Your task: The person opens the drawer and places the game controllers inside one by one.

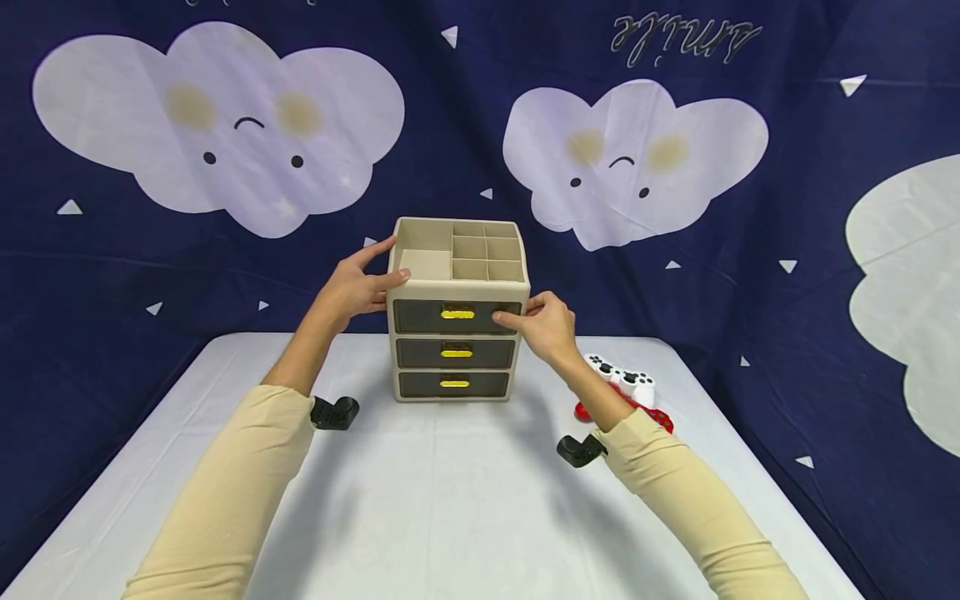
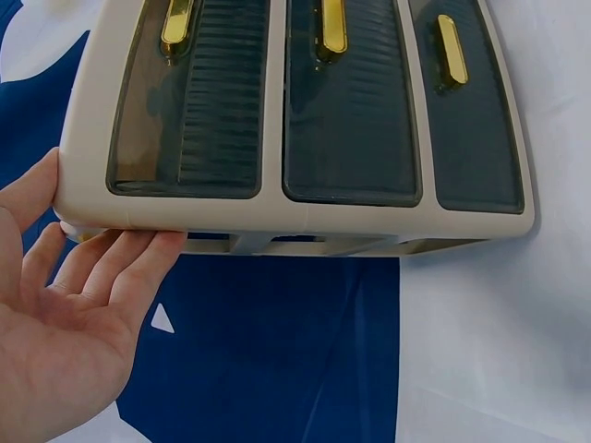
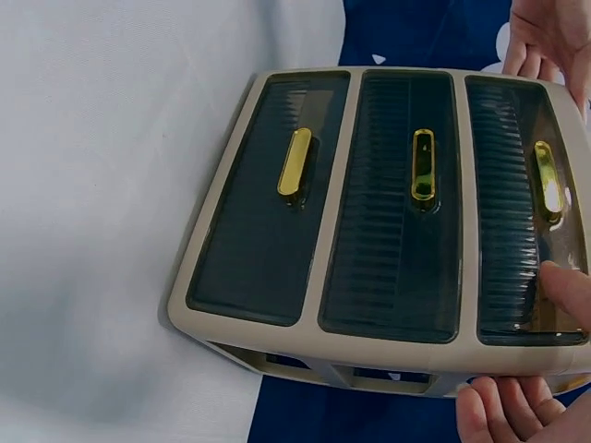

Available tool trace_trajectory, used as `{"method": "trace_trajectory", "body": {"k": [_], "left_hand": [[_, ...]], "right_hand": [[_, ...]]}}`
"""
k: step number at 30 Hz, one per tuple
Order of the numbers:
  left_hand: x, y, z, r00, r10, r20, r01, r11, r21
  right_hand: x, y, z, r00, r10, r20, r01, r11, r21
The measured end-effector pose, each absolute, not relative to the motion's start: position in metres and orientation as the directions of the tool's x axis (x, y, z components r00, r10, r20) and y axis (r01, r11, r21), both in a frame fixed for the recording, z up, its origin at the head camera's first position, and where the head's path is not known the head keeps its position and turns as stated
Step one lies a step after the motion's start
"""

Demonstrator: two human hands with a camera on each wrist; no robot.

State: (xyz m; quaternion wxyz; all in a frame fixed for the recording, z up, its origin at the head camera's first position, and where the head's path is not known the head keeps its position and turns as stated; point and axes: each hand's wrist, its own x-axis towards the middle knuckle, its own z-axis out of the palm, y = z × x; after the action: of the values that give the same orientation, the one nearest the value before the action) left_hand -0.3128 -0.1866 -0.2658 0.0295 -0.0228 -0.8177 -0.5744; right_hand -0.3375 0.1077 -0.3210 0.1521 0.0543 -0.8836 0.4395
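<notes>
A cream desktop drawer organizer (image 1: 459, 291) stands upright at the far side of the table, with three dark see-through drawers, all closed, each with a gold handle. My left hand (image 1: 358, 287) holds its upper left corner, thumb over the top front rim and fingers along the side. In the left wrist view, the fingertips (image 2: 166, 242) press against the side wall. My right hand (image 1: 551, 327) grips the upper right side; its thumb lies on the top drawer's front (image 3: 503, 217) and its fingers curl at the side wall.
The organizer's open top has one large and several small compartments (image 1: 487, 250). To the right, behind my right forearm, lie a white game controller (image 1: 633, 383) and a red one (image 1: 660, 417), partly hidden. A dark blue cloth (image 1: 450, 150) with clouds hangs behind the white table (image 1: 442, 500).
</notes>
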Motion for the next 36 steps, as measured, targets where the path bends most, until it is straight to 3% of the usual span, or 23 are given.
{"method": "trace_trajectory", "body": {"k": [22, 36], "left_hand": [[-0.312, -0.188, -0.264, -0.998, 0.007, 0.065, 0.064, 0.319, 0.946], [-0.313, -0.188, -0.266, -0.997, 0.013, 0.075, 0.075, 0.319, 0.945]], "right_hand": [[-0.313, 0.118, -0.318, -0.969, 0.003, 0.246, -0.209, 0.52, -0.829], [-0.314, 0.106, -0.341, -0.974, -0.222, -0.04, -0.041, 0.352, -0.935]]}}
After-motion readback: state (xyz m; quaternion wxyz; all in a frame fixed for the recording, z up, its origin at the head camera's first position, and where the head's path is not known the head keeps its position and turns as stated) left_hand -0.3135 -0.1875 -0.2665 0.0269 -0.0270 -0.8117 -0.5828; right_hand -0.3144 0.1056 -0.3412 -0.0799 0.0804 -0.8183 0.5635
